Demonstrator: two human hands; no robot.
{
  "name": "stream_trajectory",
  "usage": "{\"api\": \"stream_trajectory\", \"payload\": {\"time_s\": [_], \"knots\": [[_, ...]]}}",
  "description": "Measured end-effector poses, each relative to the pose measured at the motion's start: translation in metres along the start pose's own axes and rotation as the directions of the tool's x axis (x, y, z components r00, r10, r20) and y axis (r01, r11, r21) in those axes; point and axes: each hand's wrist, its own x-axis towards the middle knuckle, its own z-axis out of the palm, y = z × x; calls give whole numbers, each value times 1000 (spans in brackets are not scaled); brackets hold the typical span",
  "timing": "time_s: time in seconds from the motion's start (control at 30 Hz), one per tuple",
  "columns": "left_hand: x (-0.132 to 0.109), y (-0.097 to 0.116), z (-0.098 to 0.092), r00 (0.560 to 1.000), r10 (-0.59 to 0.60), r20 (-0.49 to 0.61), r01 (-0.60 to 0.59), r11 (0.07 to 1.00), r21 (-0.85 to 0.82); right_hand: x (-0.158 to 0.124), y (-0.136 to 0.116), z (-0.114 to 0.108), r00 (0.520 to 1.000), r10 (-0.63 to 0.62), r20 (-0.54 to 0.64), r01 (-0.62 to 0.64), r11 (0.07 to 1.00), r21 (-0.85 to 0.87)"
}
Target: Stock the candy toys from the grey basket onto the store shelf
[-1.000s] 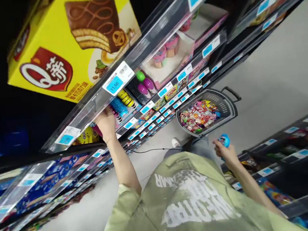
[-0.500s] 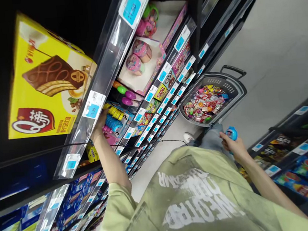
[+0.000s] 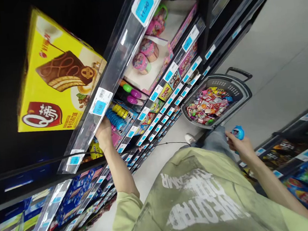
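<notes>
one blue item (image 3: pixel 238 132) sits in curled right fingers (image 3: pixel 230 137); the left hand (image 3: pixel 104 133) has its grip hidden.

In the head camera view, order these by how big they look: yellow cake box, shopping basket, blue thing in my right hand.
1. Yellow cake box
2. Shopping basket
3. Blue thing, partly covered by your right hand
The box looks closer, so real size against the basket is unsure.
</notes>
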Motion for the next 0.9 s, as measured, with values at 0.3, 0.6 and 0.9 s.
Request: {"api": "stream_trajectory", "payload": {"time_s": [0.3, 0.6, 0.9], "knots": [[-91, 34, 28, 863, 114, -493, -149, 988, -32, 3, 13, -5, 999, 7, 36, -6, 1000, -25], [-115, 40, 46, 969, 44, -244, -59, 997, -54, 8, 16, -3, 998, 18, 56, -16, 999, -30], [-101, 40, 48, 964, -3, -266, 16, 999, 45, 6, 11, -5, 999, 32, 36, -31, 999, -20]]}}
